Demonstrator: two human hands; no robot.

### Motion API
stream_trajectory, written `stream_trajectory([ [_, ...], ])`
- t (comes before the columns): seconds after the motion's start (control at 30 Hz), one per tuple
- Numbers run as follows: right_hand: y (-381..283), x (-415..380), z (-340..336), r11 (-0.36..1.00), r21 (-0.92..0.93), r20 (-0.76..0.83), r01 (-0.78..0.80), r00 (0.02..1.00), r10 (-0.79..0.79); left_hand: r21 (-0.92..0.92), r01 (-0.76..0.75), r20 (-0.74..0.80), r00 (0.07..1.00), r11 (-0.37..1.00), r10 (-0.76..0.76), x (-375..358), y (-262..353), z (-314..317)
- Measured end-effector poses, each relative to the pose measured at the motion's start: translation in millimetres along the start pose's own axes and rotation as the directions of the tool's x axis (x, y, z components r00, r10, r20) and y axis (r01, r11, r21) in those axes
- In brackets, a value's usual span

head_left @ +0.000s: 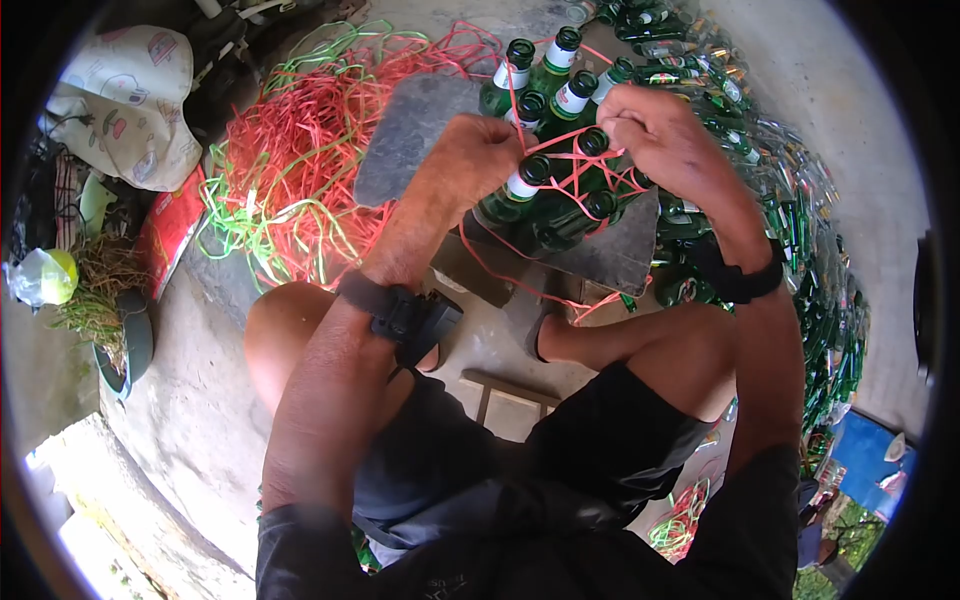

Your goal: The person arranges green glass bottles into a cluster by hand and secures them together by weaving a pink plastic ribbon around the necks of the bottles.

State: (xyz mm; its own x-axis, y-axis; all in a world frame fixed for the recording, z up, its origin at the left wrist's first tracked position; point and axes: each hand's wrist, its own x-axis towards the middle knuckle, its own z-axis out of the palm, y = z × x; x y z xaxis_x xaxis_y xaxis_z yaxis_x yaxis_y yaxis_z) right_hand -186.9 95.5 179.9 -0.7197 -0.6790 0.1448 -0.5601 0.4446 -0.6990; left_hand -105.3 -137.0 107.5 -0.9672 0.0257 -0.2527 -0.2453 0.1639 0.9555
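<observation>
Several green glass bottles [533, 171] stand upright in a tight cluster on a dark stone slab [415, 125]. Pink plastic strap [562, 139] runs between and around their necks, crossing in a star-like web on the right side. My left hand [485, 150] is closed on the strap at the cluster's left edge. On the right side, my right hand [640, 125] pinches the same strap close to the bottle necks. The stretch between both hands looks taut. More strap hangs below the slab's front edge.
A tangled heap of red and green strap [310, 150] lies left of the slab. Many bottles [800, 230] are piled along the right wall. A small wooden frame [510, 392] rests between my feet. A planter [125, 345] and a printed cloth [130, 100] are at left.
</observation>
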Motion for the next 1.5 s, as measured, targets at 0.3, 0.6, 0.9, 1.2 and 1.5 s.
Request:
stream_trajectory([
  [0.3,-1,7,-1,0.920,-0.392,0.049,-0.005,0.998,0.026,-0.025,-0.008,-0.027,1.000,1.000,0.008,-1,-6,-12],
  [0.6,-3,9,-3,0.978,-0.147,0.127,-0.148,0.978,0.167,-0.124,-0.050,-0.045,0.998,0.991,0.045,-6,-9,-28],
  [0.9,-3,5,-4,0.965,-0.190,0.155,-0.179,0.965,0.210,-0.028,-0.008,0.008,1.000,1.000,0.008,-7,0,-43],
  [1.2,-2,-12,14,0.955,-0.244,-0.136,-0.170,0.981,0.140,0.372,-0.179,-0.065,0.974,0.911,0.218,-15,10,-35],
  [1.5,-11,-22,19,0.944,-0.303,-0.232,-0.127,0.971,0.056,0.414,-0.297,-0.020,0.942,0.860,0.335,-11,9,-34],
])
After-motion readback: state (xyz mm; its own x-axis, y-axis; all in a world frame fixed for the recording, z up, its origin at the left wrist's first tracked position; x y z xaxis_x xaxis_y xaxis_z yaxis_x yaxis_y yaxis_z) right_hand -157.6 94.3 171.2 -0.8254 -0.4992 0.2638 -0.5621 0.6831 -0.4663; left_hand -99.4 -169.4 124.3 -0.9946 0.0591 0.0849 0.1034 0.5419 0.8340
